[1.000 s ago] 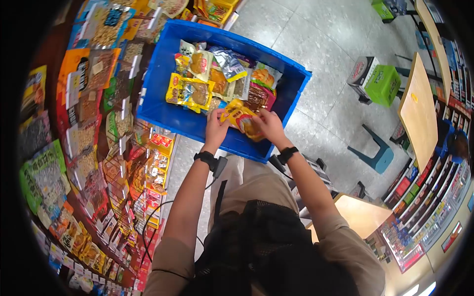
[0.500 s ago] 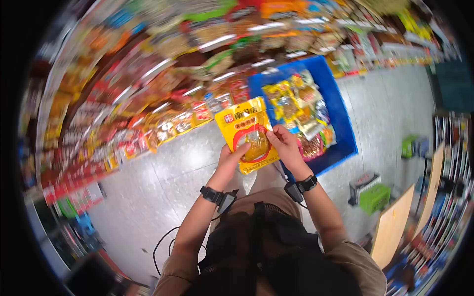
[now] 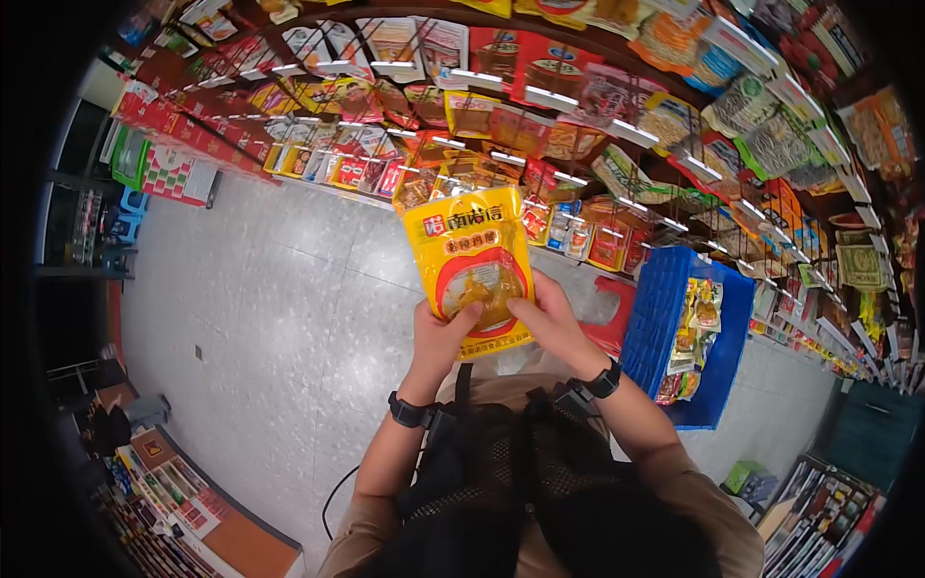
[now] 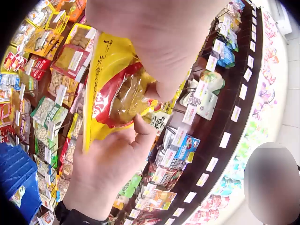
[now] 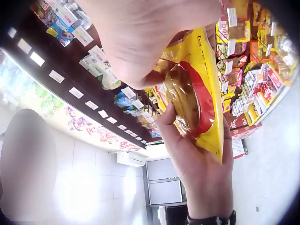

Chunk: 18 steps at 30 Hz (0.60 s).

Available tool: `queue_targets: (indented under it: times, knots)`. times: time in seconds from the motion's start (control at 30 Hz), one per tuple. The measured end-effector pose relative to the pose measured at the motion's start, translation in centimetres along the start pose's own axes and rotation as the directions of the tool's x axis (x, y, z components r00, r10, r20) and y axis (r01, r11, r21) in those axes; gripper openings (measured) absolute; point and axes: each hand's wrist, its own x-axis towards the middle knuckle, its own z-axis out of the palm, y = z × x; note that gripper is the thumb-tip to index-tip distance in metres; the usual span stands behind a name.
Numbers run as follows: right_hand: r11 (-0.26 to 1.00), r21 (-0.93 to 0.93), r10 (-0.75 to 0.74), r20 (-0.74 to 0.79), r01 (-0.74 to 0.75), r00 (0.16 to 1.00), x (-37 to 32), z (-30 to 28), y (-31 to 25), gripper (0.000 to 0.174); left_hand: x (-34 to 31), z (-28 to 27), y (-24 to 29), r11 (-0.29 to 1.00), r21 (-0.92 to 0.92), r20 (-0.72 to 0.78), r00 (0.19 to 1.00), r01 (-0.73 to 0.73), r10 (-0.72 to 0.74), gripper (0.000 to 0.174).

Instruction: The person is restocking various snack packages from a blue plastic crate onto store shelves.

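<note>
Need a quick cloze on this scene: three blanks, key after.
The left hand and right hand hold a rectangular plastic pouch whose main colour is ____.
The large rectangular blue plastic bin stands on the person's ____ side.
The wristband on the left arm is ____ in colour.

Missing words: yellow; right; black.

Yellow-and-red packet point(image 3: 470, 262), held in midair
</note>
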Motion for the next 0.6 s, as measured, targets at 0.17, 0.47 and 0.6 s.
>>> queue_targets:
  times: [0.17,0.47,0.6]
  knots:
    - [0.995,-0.097,-0.038,-0.039,0.034,0.998,1.9,2.8,-0.1,0.036,0.9,-2.8,1.4,0.999,0.021,0.01,1.0,-0.027,0.027,0.025]
    - [0.988,-0.152,-0.066,-0.211,0.034,0.975,4.2,-2.0,-1.1,0.028,7.3,1.3,3.1,0.976,0.149,0.211,0.969,-0.159,0.125,0.023]
    - [0.985,-0.12,-0.146,-0.235,0.121,0.961,5.9,-5.3,-4.5,0.027,10.3,5.6,5.9,0.941,0.242,0.273,0.947,-0.237,0.169,0.023]
